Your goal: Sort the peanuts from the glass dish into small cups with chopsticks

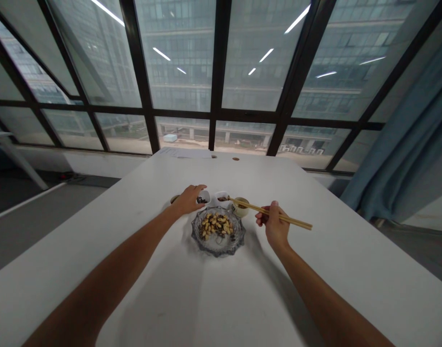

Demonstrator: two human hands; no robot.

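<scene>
My left hand [188, 200] reaches across the table, thumb and fingers around the near side of a small white bowl [208, 194] with dark bits in it. Pinched in my right hand [276, 225] is a pair of chopsticks [295, 221]. They slant to the left over a greenish cup [241, 211], with their tips at a second small white bowl [221, 203] that holds dark pieces. Nearer to me stands a scalloped glass dish [221, 251] with peanuts [216, 224] and some dark seeds. Another small round container [174, 198] is partly hidden behind my left hand.
All of this stands on a white table [163, 299]. Sheets of paper [187, 153] and a small brown round thing [236, 159] lie at its far edge. Behind are large dark-framed windows, with a blue curtain [401, 130] on the right and another table [19, 156] at left.
</scene>
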